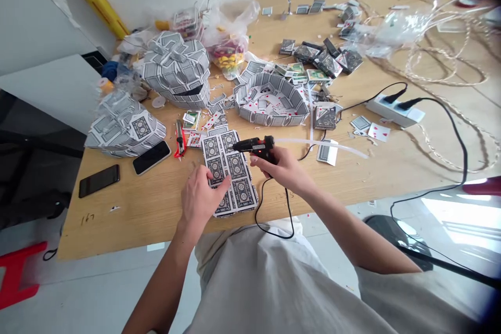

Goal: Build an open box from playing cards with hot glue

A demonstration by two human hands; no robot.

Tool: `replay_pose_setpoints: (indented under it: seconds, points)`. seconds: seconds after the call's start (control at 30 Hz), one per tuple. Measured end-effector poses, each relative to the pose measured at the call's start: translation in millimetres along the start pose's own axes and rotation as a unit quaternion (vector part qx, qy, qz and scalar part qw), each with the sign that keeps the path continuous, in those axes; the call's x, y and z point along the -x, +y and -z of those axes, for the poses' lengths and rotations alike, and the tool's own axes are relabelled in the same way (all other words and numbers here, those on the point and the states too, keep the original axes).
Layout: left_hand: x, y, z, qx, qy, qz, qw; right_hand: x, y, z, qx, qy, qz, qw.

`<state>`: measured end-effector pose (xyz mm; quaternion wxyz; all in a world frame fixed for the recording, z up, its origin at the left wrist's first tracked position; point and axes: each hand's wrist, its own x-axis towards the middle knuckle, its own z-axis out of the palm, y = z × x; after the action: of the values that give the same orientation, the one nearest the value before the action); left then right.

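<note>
My right hand (284,167) is wrapped round the handle of a black hot glue gun (256,144). A long clear glue stick (332,146) sticks out of its back, and a small red light glows on its side. The nozzle hangs over the upper part of a flat panel of playing cards (238,167), laid backs up in two columns. My left hand (201,193) grips the panel's left side, thumb on top and fingers curled at the edge; the fingertips are partly hidden. The gun's black cord loops down past the table's front edge.
Card-built models (176,68) stand at the left, near two phones (152,157) and a red utility knife (180,138). Behind the panel is a card-walled tray (270,117). Card boxes (329,62), a white power strip (395,109) and twisted cords (450,104) lie at the right.
</note>
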<state>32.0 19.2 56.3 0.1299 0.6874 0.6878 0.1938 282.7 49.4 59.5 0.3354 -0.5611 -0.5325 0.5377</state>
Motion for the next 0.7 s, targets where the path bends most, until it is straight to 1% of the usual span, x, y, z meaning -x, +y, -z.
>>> replay_pose_setpoints:
  seconds: [0.1,0.2,0.27,0.37,0.5,0.7]
  points:
    - [2.2,0.8,-5.1,0.004,-0.024,0.010,1.000,-6.4,5.4,-4.1,0.057,-0.025,-0.005,0.998]
    - [5.1,-1.5,-7.4,0.019,-0.041,0.015,0.999,-8.7,8.9,-7.6,0.092,-0.039,0.015,0.995]
    - [6.6,-3.4,-7.5,0.030,-0.040,0.012,0.999,-8.5,9.9,-9.3,0.111,-0.038,0.028,0.993]
    - [7.9,-4.5,-6.3,0.039,-0.038,-0.001,0.999,-7.6,9.9,-11.3,0.130,-0.033,0.033,0.990]
    - [7.8,-5.2,-4.0,0.062,-0.049,-0.019,0.997,-7.8,9.5,-13.3,0.146,-0.039,0.033,0.988]
    - [7.0,-10.5,-3.4,0.103,-0.056,-0.013,0.993,-9.6,9.1,-15.3,0.159,-0.047,0.050,0.985]
